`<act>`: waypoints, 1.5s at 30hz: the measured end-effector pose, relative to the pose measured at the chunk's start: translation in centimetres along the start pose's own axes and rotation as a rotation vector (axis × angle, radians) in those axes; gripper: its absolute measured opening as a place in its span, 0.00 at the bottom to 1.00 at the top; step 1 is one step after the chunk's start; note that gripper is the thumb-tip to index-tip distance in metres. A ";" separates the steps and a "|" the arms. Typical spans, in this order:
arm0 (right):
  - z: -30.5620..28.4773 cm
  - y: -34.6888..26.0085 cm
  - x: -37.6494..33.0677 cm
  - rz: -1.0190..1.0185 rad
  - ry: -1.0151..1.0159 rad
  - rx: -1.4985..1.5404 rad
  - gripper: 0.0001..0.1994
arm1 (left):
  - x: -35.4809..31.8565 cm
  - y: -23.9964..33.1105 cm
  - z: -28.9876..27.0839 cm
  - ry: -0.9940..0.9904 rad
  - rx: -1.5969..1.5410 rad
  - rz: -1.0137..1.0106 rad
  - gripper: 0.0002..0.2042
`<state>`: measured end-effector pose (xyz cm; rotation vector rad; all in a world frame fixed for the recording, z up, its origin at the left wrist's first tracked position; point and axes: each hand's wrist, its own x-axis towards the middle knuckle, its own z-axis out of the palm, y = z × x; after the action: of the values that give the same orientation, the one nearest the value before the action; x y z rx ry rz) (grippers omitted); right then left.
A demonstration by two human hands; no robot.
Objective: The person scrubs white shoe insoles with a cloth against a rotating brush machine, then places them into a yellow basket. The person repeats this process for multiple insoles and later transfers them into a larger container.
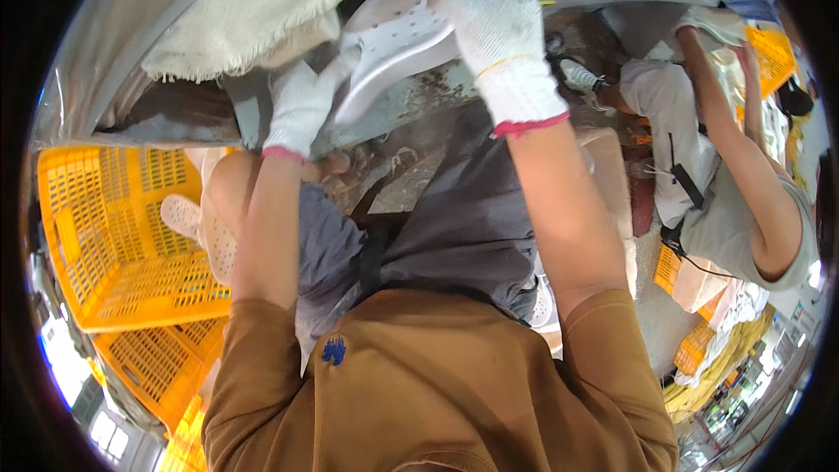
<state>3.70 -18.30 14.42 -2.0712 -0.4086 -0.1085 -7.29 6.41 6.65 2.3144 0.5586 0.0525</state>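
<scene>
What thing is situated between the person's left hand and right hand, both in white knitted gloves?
A white, rounded clog with small holes lies between the left hand and the right hand, as the head view shows.

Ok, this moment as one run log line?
right grip: holding white clog | left grip: at clog's edge, grasp partly hidden | left side: yellow crates | right side: co-worker
</scene>
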 end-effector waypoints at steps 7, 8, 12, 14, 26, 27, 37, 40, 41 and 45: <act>-0.4 -1.1 0.7 0.087 -0.196 -0.067 0.33 | -6.9 7.7 4.1 -0.300 -1.055 -0.355 0.25; -2.0 -3.7 -1.5 0.046 -0.214 0.138 0.33 | -6.3 9.2 5.4 -0.288 -1.233 -0.394 0.27; -5.6 -8.2 -8.1 -0.455 -0.514 -0.813 0.42 | -1.3 12.1 5.9 -0.202 -1.492 -0.274 0.24; -5.8 -6.6 -9.8 -0.438 -0.522 -1.074 0.38 | -1.1 12.1 4.7 -0.222 -0.911 -0.454 0.22; 4.1 -9.3 -10.7 -0.594 -0.250 -0.465 0.24 | 0.4 0.7 6.5 -0.300 -1.700 -0.134 0.17; 5.1 -7.5 -8.8 -0.560 -0.265 -0.370 0.23 | 1.6 0.2 6.7 -0.143 -1.308 -0.112 0.15; 5.3 -7.9 -8.4 -0.487 -0.103 -0.425 0.14 | -1.3 4.4 5.6 -0.119 -1.657 -0.073 0.25; 6.5 -7.6 -7.1 -0.505 -0.130 -0.585 0.05 | -2.0 5.9 5.6 0.173 -1.269 0.028 0.25; 6.8 -7.4 -7.0 -0.443 -0.001 -0.439 0.09 | -2.3 6.3 5.6 0.151 -1.355 0.044 0.24; 6.6 -8.1 -6.6 -0.459 0.029 -0.429 0.10 | -2.6 7.3 4.8 0.156 -1.422 0.132 0.22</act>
<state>-5.73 -10.52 16.13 -2.3509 -0.9015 -0.5388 -5.92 -2.43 8.47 0.9468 0.2582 0.5148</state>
